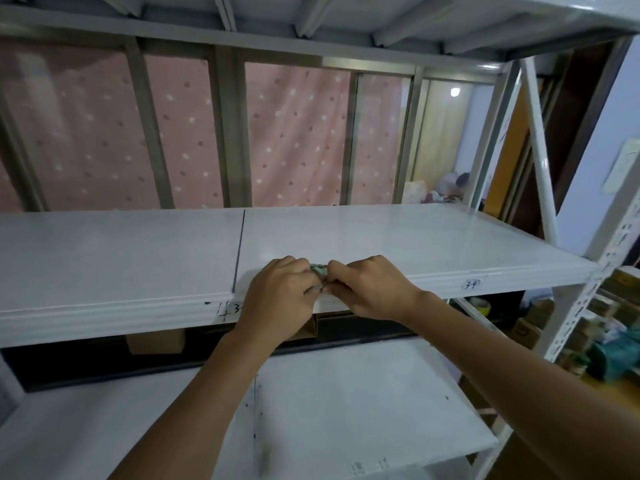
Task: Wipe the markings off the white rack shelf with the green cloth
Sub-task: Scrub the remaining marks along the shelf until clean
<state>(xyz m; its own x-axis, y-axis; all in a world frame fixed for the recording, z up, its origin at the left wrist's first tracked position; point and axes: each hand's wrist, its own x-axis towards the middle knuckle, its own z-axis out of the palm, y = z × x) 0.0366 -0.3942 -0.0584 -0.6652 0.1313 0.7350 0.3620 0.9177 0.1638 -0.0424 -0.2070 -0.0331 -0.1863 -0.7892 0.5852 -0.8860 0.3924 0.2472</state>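
Two grips pinch one small, crumpled pale-green cloth [319, 270], mostly hidden between left grip [278, 296] and right grip [363, 289], at the white shelf's [415, 244] near edge; pen markings [471, 285] further right.

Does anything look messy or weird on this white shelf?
Yes. Black pen scribbles mark the front edge of the shelf beside the left hand holding the green cloth, and a written number sits further right. Dark specks dot the lower shelf.

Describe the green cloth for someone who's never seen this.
Start at the middle white rack shelf. At its front lip, the left hand and right hand meet. The crumpled green cloth is pinched between them, the only green on that shelf.
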